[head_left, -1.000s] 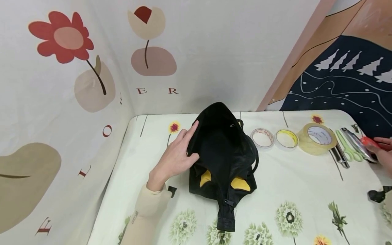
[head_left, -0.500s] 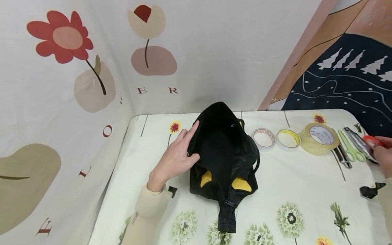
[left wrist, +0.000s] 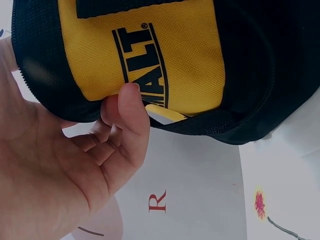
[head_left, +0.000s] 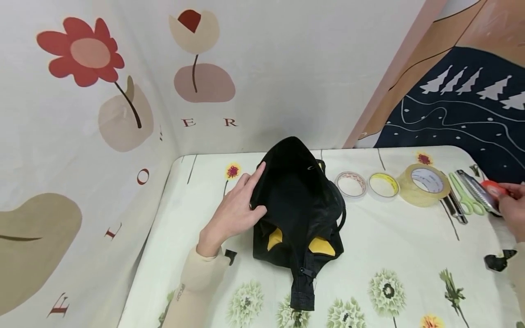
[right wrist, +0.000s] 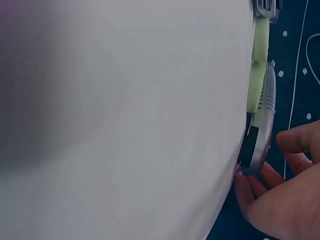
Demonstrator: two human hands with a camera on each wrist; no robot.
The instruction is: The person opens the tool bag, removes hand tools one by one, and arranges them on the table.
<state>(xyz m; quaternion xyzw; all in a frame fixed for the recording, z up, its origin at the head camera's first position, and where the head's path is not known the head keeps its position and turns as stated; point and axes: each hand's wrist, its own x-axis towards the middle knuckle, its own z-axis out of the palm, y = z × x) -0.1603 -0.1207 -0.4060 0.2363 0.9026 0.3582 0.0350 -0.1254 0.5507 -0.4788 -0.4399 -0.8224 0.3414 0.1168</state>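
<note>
A black bag with yellow patches (head_left: 321,246) stands on the table, its mouth gaping upward. My left hand (head_left: 234,209) grips its left rim; in the left wrist view the fingers (left wrist: 132,112) curl at the bag's edge beside a yellow lettered panel (left wrist: 175,55). At the table's right end, my right hand (head_left: 512,205) pinches a small red object (head_left: 493,187) whose kind is unclear. Right beside it lies a silver utility knife (head_left: 477,191). In the right wrist view the red object is mostly hidden, and the fingers are near the utility knife (right wrist: 262,137).
Left of the silver utility knife lie light green scissors (head_left: 465,195), a dark cutter knife (head_left: 455,207), a wide roll of clear packing tape (head_left: 422,186) and two thinner tape rolls, one yellow-cored (head_left: 383,186), one pale (head_left: 350,184). A fabric backdrop (head_left: 287,91) rises behind the table.
The right hand has shifted slightly around the red object, which now shows rounder than a second ago. The left hand and the bag have stayed in place.
</note>
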